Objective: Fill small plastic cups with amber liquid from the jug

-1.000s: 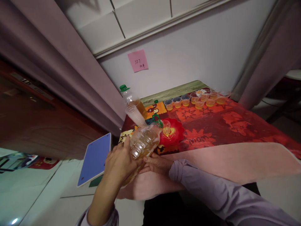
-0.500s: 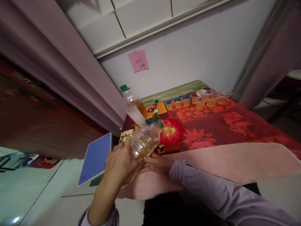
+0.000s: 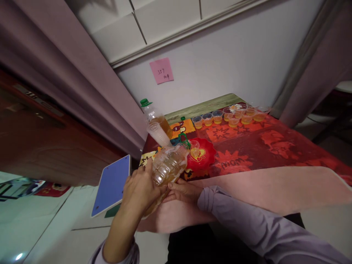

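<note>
A large clear plastic bottle (image 3: 169,165) of amber liquid lies tilted between my hands, its green-ringed neck pointing away to the right. My left hand (image 3: 143,185) grips its left side, and my right hand (image 3: 183,190) supports it from below near the base. Just past the bottle's mouth, a small clear plastic cup (image 3: 195,151) with yellowish liquid sits on a red scalloped plate (image 3: 208,160). Whether liquid is flowing into the cup is too small to tell. Close behind the bottle leans a stack of clear plastic cups (image 3: 160,135).
A second bottle (image 3: 158,119) with a green cap stands at the back left. Several clear cups (image 3: 233,119) of yellow liquid line the back of the red-patterned table (image 3: 255,146). A small green cap (image 3: 183,118) lies nearby. A blue-topped stool (image 3: 111,185) stands at left.
</note>
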`<act>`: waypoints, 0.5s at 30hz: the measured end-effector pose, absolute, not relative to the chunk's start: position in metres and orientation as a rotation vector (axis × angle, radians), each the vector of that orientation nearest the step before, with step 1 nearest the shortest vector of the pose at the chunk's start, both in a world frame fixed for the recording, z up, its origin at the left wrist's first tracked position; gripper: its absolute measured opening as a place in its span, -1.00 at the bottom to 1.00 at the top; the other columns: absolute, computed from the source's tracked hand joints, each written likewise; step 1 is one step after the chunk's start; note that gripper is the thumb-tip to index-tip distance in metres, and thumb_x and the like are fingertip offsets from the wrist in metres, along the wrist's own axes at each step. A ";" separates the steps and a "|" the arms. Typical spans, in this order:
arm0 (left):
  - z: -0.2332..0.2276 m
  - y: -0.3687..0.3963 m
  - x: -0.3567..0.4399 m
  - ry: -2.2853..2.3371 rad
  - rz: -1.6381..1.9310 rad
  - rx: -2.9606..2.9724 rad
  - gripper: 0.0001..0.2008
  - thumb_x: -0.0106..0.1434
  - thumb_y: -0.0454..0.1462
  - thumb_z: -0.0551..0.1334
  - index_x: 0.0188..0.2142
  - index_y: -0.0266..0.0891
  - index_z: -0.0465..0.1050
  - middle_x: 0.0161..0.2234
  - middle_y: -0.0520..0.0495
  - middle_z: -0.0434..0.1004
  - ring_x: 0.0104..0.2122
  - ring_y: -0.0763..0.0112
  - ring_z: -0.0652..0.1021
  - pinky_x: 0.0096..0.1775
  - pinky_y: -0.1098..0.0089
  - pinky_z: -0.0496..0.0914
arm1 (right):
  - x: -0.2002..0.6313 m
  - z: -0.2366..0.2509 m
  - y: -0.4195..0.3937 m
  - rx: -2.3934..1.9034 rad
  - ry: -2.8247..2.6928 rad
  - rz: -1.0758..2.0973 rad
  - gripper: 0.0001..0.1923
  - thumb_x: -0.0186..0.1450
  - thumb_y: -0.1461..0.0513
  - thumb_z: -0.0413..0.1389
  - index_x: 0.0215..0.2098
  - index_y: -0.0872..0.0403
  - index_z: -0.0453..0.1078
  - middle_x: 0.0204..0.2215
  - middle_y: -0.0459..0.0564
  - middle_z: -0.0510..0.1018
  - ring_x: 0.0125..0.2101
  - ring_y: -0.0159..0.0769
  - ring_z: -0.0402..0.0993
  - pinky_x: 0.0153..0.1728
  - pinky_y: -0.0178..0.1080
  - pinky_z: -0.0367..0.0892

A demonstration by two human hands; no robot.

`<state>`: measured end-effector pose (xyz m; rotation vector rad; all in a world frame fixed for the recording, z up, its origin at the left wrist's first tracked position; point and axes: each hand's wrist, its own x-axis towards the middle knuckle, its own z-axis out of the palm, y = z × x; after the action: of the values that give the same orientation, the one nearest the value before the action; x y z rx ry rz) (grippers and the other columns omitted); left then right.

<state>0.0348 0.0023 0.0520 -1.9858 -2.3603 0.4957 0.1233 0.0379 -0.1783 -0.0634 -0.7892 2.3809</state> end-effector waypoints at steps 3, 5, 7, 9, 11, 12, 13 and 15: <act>0.051 0.002 0.034 -2.362 0.490 -1.985 -0.18 0.31 0.06 0.36 0.44 -0.23 0.26 0.17 -0.37 0.65 0.19 -0.13 0.65 0.10 0.13 0.45 | 0.123 -0.179 0.038 -0.092 -0.793 2.388 -0.22 0.30 -0.03 0.54 0.33 -0.04 0.37 0.16 0.13 0.70 0.09 -0.07 0.74 0.23 0.19 0.56; 0.052 0.003 0.035 -2.375 0.498 -1.981 -0.19 0.32 0.06 0.36 0.43 -0.23 0.27 0.18 -0.38 0.65 0.20 -0.14 0.65 0.11 0.13 0.45 | 0.124 -0.179 0.038 -0.091 -0.799 2.384 -0.23 0.31 -0.03 0.53 0.34 -0.04 0.36 0.15 0.14 0.69 0.09 -0.07 0.73 0.24 0.20 0.55; 0.053 0.003 0.036 -2.385 0.505 -1.974 -0.20 0.31 0.05 0.36 0.42 -0.23 0.28 0.18 -0.38 0.65 0.20 -0.14 0.65 0.11 0.13 0.45 | 0.124 -0.179 0.037 -0.083 -0.805 2.376 -0.20 0.29 -0.05 0.54 0.34 -0.04 0.35 0.14 0.13 0.70 0.07 -0.07 0.74 0.24 0.19 0.55; 0.054 0.003 0.037 -2.393 0.516 -1.971 -0.20 0.31 0.04 0.36 0.43 -0.23 0.27 0.17 -0.38 0.65 0.20 -0.15 0.65 0.12 0.12 0.45 | 0.124 -0.178 0.037 -0.073 -0.812 2.371 -0.17 0.27 -0.08 0.55 0.34 -0.04 0.34 0.13 0.12 0.70 0.06 -0.08 0.74 0.23 0.17 0.55; 0.055 0.003 0.038 -2.394 0.521 -1.980 -0.19 0.33 0.04 0.35 0.45 -0.24 0.25 0.18 -0.39 0.65 0.21 -0.16 0.64 0.13 0.11 0.45 | 0.124 -0.178 0.037 -0.066 -0.814 2.373 -0.16 0.25 -0.10 0.56 0.32 -0.04 0.35 0.12 0.12 0.71 0.06 -0.06 0.74 0.22 0.15 0.55; 0.055 0.003 0.038 -2.394 0.519 -1.985 -0.18 0.34 0.04 0.35 0.46 -0.25 0.24 0.18 -0.40 0.64 0.22 -0.17 0.64 0.13 0.11 0.45 | 0.124 -0.178 0.037 -0.069 -0.810 2.372 -0.16 0.24 -0.10 0.56 0.32 -0.04 0.35 0.11 0.12 0.71 0.07 -0.05 0.74 0.21 0.15 0.56; 0.055 0.003 0.037 -2.395 0.514 -1.988 -0.17 0.34 0.04 0.35 0.47 -0.26 0.23 0.18 -0.41 0.64 0.22 -0.18 0.64 0.13 0.10 0.45 | 0.124 -0.178 0.037 -0.078 -0.805 2.372 -0.17 0.24 -0.09 0.56 0.31 -0.05 0.35 0.10 0.11 0.72 0.06 -0.04 0.74 0.20 0.14 0.56; 0.054 0.003 0.037 -2.399 0.504 -1.991 -0.16 0.33 0.03 0.36 0.47 -0.27 0.22 0.18 -0.43 0.64 0.22 -0.20 0.64 0.13 0.09 0.45 | 0.124 -0.178 0.037 -0.096 -0.794 2.373 -0.18 0.24 -0.08 0.56 0.30 -0.06 0.36 0.09 0.11 0.72 0.05 -0.03 0.74 0.18 0.14 0.57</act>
<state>0.0366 0.0027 0.0539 -1.9906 -2.3985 0.5036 0.1235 0.0365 -0.1778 -0.0955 -0.7939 2.3734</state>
